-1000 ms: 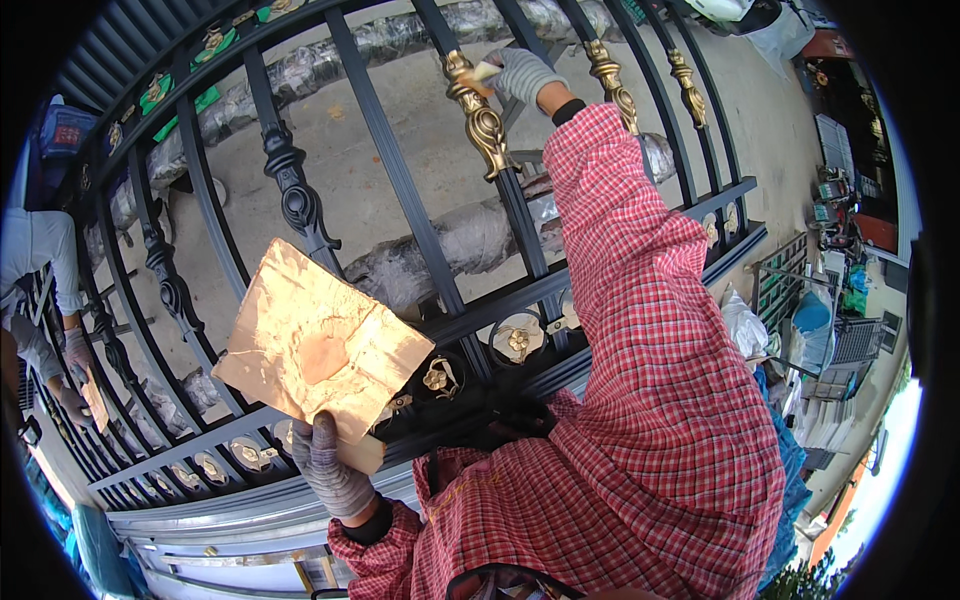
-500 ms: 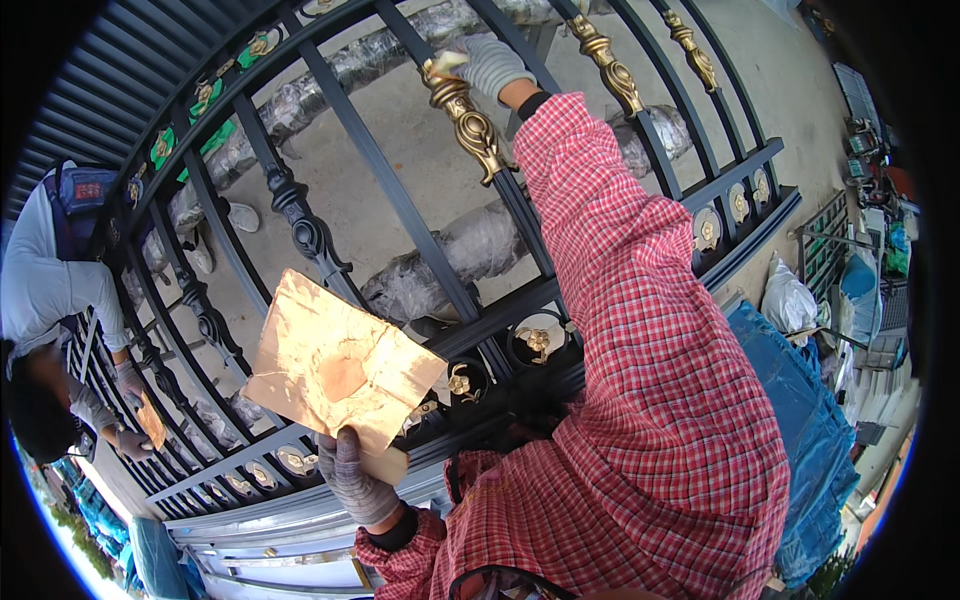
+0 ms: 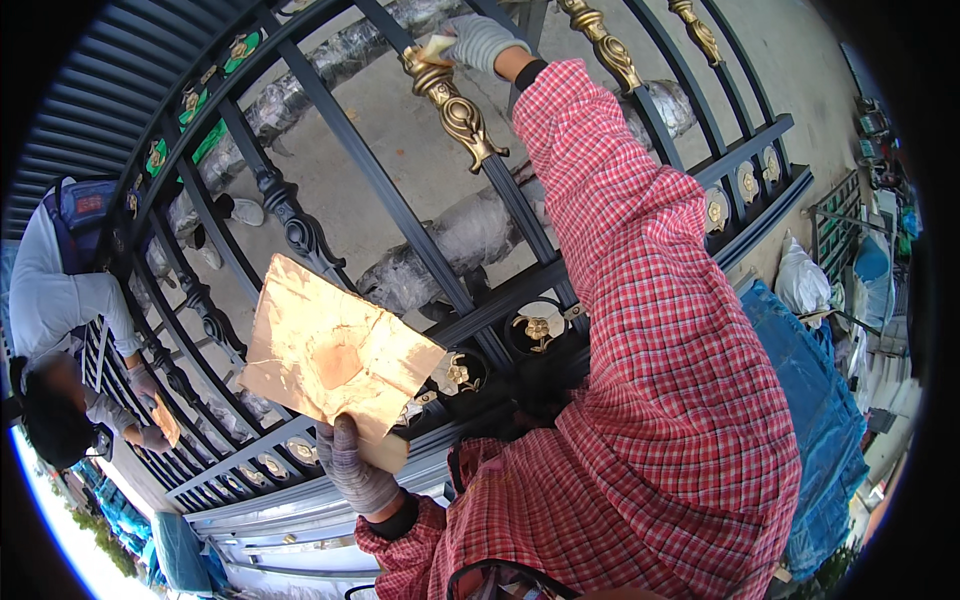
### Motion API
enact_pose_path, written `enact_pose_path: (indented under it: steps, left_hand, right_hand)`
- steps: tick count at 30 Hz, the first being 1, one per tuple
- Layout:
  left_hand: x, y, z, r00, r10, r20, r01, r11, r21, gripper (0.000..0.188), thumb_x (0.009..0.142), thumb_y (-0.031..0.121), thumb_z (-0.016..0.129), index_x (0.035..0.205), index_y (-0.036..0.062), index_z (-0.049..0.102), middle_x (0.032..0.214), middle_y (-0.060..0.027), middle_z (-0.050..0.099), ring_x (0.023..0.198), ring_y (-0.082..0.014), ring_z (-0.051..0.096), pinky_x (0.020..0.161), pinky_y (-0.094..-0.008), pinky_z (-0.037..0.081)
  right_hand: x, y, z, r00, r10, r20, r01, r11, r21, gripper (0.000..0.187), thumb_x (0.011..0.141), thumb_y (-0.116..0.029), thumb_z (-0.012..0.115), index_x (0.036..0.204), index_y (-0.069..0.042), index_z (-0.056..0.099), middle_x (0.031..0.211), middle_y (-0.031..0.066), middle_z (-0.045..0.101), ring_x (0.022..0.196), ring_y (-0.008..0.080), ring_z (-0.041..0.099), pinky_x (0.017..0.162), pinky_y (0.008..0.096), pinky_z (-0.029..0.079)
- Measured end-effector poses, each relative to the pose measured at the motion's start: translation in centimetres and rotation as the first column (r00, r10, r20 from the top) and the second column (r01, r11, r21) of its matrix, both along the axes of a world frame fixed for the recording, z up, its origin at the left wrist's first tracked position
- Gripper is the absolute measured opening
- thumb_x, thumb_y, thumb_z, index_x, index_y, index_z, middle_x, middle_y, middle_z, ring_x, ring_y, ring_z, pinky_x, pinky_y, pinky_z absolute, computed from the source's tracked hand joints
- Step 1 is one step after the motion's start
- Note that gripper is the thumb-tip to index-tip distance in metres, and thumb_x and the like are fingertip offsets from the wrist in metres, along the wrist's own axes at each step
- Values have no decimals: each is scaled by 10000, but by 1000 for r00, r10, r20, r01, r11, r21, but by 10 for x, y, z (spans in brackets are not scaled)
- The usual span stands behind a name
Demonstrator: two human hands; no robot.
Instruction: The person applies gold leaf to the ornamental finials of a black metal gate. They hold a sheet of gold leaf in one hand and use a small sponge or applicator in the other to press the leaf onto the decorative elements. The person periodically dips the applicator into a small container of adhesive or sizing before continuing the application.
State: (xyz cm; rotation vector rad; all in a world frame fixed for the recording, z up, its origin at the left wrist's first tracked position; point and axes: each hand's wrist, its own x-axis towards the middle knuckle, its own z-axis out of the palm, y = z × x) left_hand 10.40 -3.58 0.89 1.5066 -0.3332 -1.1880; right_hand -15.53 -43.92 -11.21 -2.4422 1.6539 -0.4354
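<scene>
My left hand [image 3: 358, 472], in a grey knit glove, is closed on the lower edge of a square piece of cardboard [image 3: 335, 345] smeared with shiny gold paint. A darker wet-looking patch lies in its middle. In my gloved right hand [image 3: 487, 45] is a pinched pale sponge [image 3: 436, 50]. It touches the far end of a gold scrolled ornament [image 3: 462, 118] on a dark metal bar. That hand's fingertips are partly hidden. To the left, another bar carries a black ornament [image 3: 300, 222] of similar shape.
The dark railing panel [image 3: 395, 205] lies across plastic-wrapped supports [image 3: 455, 245]. More gold ornaments [image 3: 608, 48] are to the right, with round flower rosettes [image 3: 537, 328] along the near rail. At left, another person [image 3: 70, 300] bends over the railing. Blue sheeting [image 3: 800, 410] covers something at right.
The whole view has shifted slightly. My right hand keeps the sponge at the far end of the gold ornament, and my left hand still holds the cardboard.
</scene>
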Motion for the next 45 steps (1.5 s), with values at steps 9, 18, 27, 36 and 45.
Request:
enact_pose_path:
  steps: [9, 18, 27, 36, 45]
  left_hand:
    - [1, 3, -3, 999, -37, 16, 37, 999, 4, 417, 750, 299, 567, 1025, -7, 499, 933, -86, 546, 821, -166, 525, 727, -266, 407]
    - [-13, -4, 8, 998, -58, -32, 58, 998, -23, 370, 759, 273, 567, 998, -6, 519, 904, -74, 551, 811, -149, 520, 734, -254, 401]
    - [-15, -4, 7, 996, -68, -60, 65, 997, -45, 380, 755, 265, 562, 1005, -16, 511, 920, -80, 548, 812, -154, 519, 734, -257, 398]
    - [-12, -1, 6, 990, -138, -9, 137, 988, -77, 373, 759, 260, 550, 1008, -16, 512, 897, -83, 552, 783, -153, 519, 710, -253, 405]
    - [-26, -11, -10, 990, -106, -98, 105, 994, -12, 407, 752, 247, 556, 1057, -16, 491, 934, -83, 548, 814, -156, 524, 729, -253, 409]
  right_hand:
    - [-26, 95, 17, 992, 14, -122, 19, 965, 263, 308, 638, -176, 645, 912, -59, 567, 815, 158, 578, 799, 310, 550, 684, 361, 433]
    - [35, 97, 34, 987, -24, -159, 36, 996, 77, 190, 676, -157, 582, 821, -36, 600, 798, 156, 597, 750, 303, 585, 641, 390, 463]
    - [30, 115, 59, 979, -63, -192, 69, 997, 23, 202, 704, -165, 581, 851, -29, 607, 795, 162, 605, 724, 285, 598, 622, 368, 474]
    - [-20, 132, 88, 890, -188, -416, 278, 946, 169, 196, 721, -152, 545, 848, -24, 620, 864, 146, 608, 805, 277, 593, 653, 372, 470]
    - [-202, 95, 97, 883, -459, -97, 448, 886, -120, 298, 658, -216, 653, 916, -80, 593, 873, 144, 590, 807, 289, 569, 708, 358, 443]
